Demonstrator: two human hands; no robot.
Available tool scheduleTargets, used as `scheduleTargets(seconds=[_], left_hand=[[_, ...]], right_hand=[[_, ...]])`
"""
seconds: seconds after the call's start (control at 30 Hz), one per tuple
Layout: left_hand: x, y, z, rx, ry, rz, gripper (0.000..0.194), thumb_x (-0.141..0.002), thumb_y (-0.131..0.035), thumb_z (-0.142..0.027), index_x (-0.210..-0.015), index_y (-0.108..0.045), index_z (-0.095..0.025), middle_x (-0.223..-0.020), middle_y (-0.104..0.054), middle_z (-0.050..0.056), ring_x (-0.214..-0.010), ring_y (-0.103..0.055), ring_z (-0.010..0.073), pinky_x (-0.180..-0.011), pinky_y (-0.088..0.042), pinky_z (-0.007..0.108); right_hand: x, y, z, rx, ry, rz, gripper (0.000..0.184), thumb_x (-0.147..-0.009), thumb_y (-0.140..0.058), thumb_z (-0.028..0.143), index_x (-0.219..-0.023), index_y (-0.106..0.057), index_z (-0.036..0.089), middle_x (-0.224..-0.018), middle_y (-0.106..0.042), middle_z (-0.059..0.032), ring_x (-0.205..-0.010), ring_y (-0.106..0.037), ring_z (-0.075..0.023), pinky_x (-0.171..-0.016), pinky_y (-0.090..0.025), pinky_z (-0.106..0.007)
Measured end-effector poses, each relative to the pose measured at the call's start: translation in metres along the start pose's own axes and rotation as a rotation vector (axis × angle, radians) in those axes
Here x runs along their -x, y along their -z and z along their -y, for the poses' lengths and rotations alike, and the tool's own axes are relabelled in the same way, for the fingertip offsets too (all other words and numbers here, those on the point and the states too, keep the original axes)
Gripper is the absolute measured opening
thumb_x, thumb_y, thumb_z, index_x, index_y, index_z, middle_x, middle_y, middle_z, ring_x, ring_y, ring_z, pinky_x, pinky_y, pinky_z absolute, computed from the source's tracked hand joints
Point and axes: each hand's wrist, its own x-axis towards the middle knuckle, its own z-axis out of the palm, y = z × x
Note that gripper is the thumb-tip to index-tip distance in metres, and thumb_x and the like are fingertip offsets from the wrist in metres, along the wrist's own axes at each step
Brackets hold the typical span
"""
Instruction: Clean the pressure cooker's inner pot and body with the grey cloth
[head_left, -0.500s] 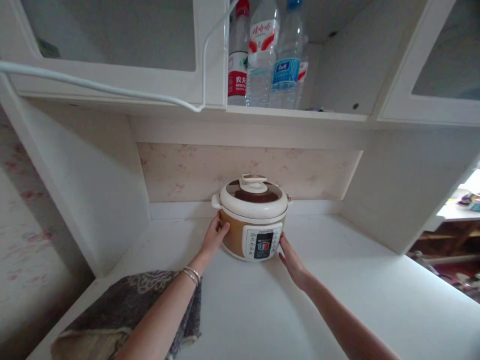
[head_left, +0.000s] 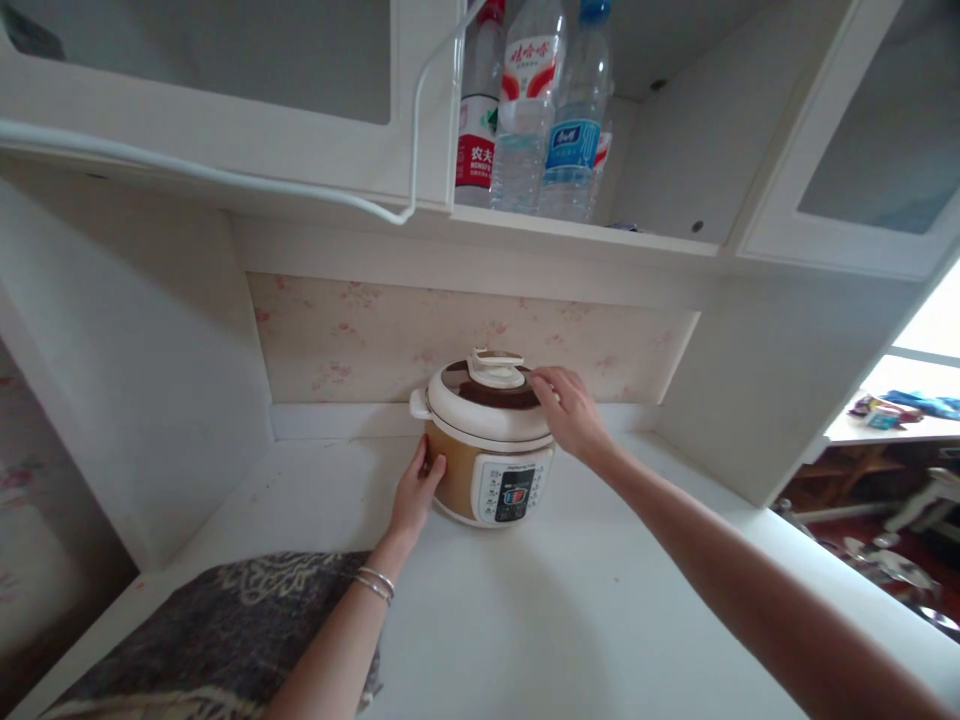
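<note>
We see a round white-and-gold electric cooker on the flat white counter, a dark patterned fabric cloth nearer us to its left, and tall clear plastic bottles above in the open white cabinet.

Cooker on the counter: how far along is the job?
Done: the cooker stands upright on the counter. In hand: the left hand is at its side, the right hand by the lid's right edge. Left, if opening is intended: the lid is on.
</note>
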Motion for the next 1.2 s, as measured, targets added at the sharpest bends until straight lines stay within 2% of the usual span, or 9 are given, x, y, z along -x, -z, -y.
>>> scheduleTargets(seconds=[0.1, 0.23, 0.33, 0.4, 0.63, 0.87, 1.0, 1.1, 1.2], left_hand=[[0.004, 0.003, 0.006, -0.008, 0.005, 0.015, 0.080, -0.085, -0.059, -0.057, -0.150, -0.033, -0.020, -0.146, -0.048, 0.008, -0.132, -0.048, 0.0246, -0.109, -0.039, 0.035], [0.007, 0.007, 0.011, 0.014, 0.013, 0.040, 0.082, -0.083, -0.063, -0.055, -0.150, -0.033, -0.020, -0.142, -0.053, 0.008, -0.130, -0.050, 0.0258, -0.108, -0.040, 0.036], [0.008, 0.008, 0.012, 0.003, 0.019, 0.032, 0.083, -0.081, -0.065, -0.055, -0.150, -0.034, -0.021, -0.141, -0.055, 0.008, -0.130, -0.050, 0.0267, -0.108, -0.040, 0.037], [0.007, 0.007, 0.013, 0.009, 0.026, 0.038, 0.083, -0.081, -0.065, -0.054, -0.150, -0.033, -0.021, -0.141, -0.054, 0.008, -0.129, -0.051, 0.0271, -0.108, -0.040, 0.038], [0.007, 0.007, 0.014, 0.051, -0.003, 0.063, 0.080, -0.084, -0.062, -0.053, -0.150, -0.032, -0.019, -0.156, -0.032, 0.008, -0.140, -0.037, 0.0235, -0.117, -0.028, 0.036], [0.007, 0.007, 0.016, 0.069, 0.000, 0.036, 0.079, -0.080, -0.066, -0.054, -0.147, -0.039, -0.022, -0.150, -0.043, 0.007, -0.135, -0.045, 0.0258, -0.111, -0.037, 0.037], [0.006, 0.007, 0.016, 0.079, 0.011, 0.062, 0.081, -0.082, -0.064, -0.055, -0.149, -0.034, -0.021, -0.155, -0.034, 0.009, -0.138, -0.041, 0.0251, -0.115, -0.031, 0.037], [0.006, 0.007, 0.015, 0.088, 0.023, 0.064, 0.082, -0.082, -0.064, -0.055, -0.149, -0.034, -0.021, -0.156, -0.031, 0.009, -0.140, -0.038, 0.0247, -0.117, -0.028, 0.037], [0.005, 0.007, 0.014, 0.085, 0.015, 0.053, 0.081, -0.081, -0.065, -0.054, -0.148, -0.037, -0.021, -0.156, -0.032, 0.008, -0.140, -0.037, 0.0243, -0.116, -0.028, 0.035]], right_hand=[[-0.042, -0.012, 0.019, 0.200, 0.144, 0.176, 0.048, -0.099, -0.028, 0.047, -0.130, -0.054, 0.021, -0.133, -0.055, -0.0098, -0.124, -0.046, -0.0260, -0.105, -0.035, -0.041], [-0.083, -0.033, 0.020, 0.368, 0.211, 0.417, 0.056, -0.100, -0.024, 0.051, -0.146, -0.036, 0.022, -0.148, -0.041, -0.0107, -0.133, -0.038, -0.0283, -0.108, -0.032, -0.043], [-0.098, -0.046, 0.014, 0.406, 0.214, 0.612, 0.058, -0.100, -0.021, 0.053, -0.150, -0.030, 0.023, -0.143, -0.046, -0.0130, -0.126, -0.048, -0.0282, -0.105, -0.035, -0.042], [-0.102, -0.050, 0.012, 0.464, 0.198, 0.683, 0.058, -0.100, -0.020, 0.054, -0.147, -0.034, 0.024, -0.134, -0.054, -0.0137, -0.118, -0.055, -0.0290, -0.100, -0.039, -0.042], [-0.106, -0.052, 0.018, 0.634, 0.145, 0.696, 0.053, -0.099, -0.026, 0.056, -0.137, -0.046, 0.025, -0.124, -0.060, -0.0145, -0.107, -0.062, -0.0307, -0.088, -0.046, -0.045], [-0.113, -0.062, 0.026, 0.678, 0.069, 0.676, 0.054, -0.097, -0.028, 0.057, -0.125, -0.057, 0.021, -0.118, -0.063, -0.0196, -0.109, -0.061, -0.0355, -0.087, -0.045, -0.053], [-0.119, -0.068, 0.024, 0.656, 0.002, 0.672, 0.053, -0.097, -0.031, 0.056, -0.125, -0.059, 0.021, -0.118, -0.063, -0.0214, -0.112, -0.058, -0.0379, -0.089, -0.042, -0.057], [-0.125, -0.064, 0.017, 0.655, 0.018, 0.652, 0.050, -0.098, -0.030, 0.053, -0.126, -0.059, 0.024, -0.119, -0.062, -0.0207, -0.114, -0.056, -0.0386, -0.089, -0.042, -0.058], [-0.132, -0.050, 0.006, 0.672, 0.040, 0.608, 0.049, -0.099, -0.027, 0.052, -0.129, -0.055, 0.025, -0.119, -0.061, -0.0190, -0.110, -0.058, -0.0365, -0.087, -0.043, -0.056]])
